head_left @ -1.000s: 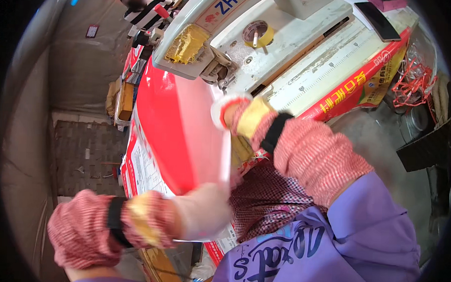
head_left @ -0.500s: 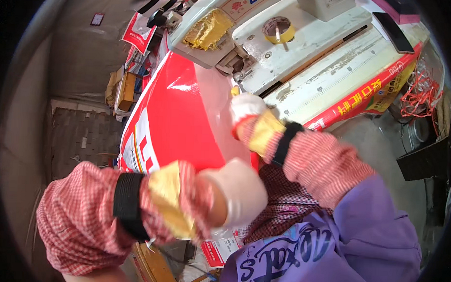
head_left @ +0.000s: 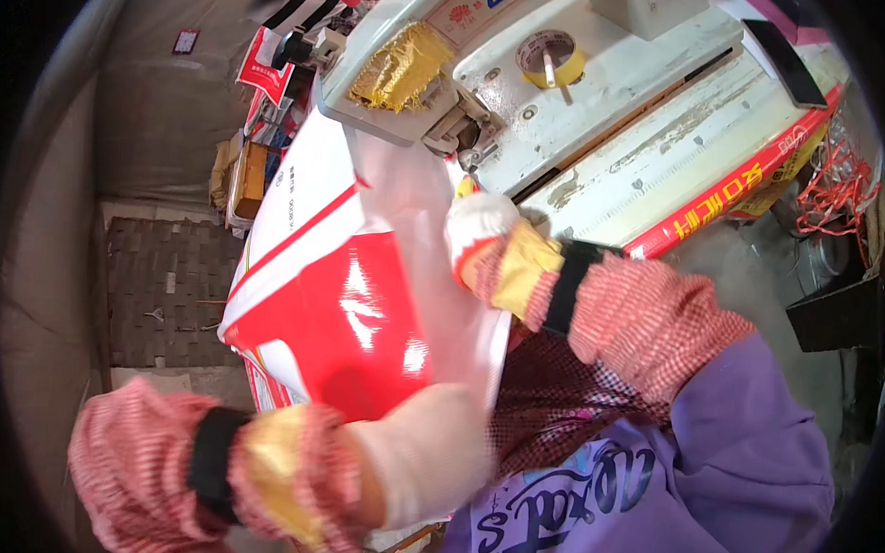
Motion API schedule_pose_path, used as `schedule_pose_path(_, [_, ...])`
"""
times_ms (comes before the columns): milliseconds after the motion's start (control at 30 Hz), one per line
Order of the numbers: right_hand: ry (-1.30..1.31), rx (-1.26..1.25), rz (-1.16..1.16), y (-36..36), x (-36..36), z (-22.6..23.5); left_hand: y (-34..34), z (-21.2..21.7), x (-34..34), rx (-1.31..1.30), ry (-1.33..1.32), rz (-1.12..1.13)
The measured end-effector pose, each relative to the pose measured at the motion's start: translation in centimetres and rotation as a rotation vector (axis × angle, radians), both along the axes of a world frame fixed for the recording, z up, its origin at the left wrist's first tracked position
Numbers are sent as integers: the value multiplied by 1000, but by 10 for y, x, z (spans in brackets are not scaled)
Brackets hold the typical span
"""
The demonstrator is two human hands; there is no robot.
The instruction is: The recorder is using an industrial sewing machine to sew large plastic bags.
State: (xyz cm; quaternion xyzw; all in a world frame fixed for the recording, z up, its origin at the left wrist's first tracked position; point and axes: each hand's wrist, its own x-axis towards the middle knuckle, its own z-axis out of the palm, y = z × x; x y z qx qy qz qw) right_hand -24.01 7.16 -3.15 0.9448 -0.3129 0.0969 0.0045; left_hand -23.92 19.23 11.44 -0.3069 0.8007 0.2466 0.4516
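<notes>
Bag [head_left: 334, 312], red and white, glossy, held up before the white sealing machine [head_left: 604, 107]. Left hand [head_left: 426, 456] grips its near lower edge; right hand [head_left: 483, 239] pinches the clear top flap. Step: positioning the mouth. Next likely needs the flap flattened, fed level under the machine head

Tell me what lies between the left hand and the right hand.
In the head view, the red and white bag spans the stretch: the left hand grips its near end, the right hand its far edge beside the white machine.

Glossy plastic bag [head_left: 344, 312], worn painted-metal machine [head_left: 643, 118]
</notes>
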Motion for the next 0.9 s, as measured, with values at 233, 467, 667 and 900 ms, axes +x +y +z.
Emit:
schedule_pose_path(233, [60, 105, 13, 1, 21, -9, -90, 12, 1, -159, -245, 37])
schedule_pose_path(467, [34, 199, -295, 14, 56, -24, -57, 68, 31, 60, -23, -25])
schedule_pose_path(667, [12, 390, 48, -5, 30, -16, -38, -9, -38, 154, 37, 334])
schedule_pose_path(900, [-99, 387, 109, -5, 14, 23, -108, 23, 14, -58, -84, 149])
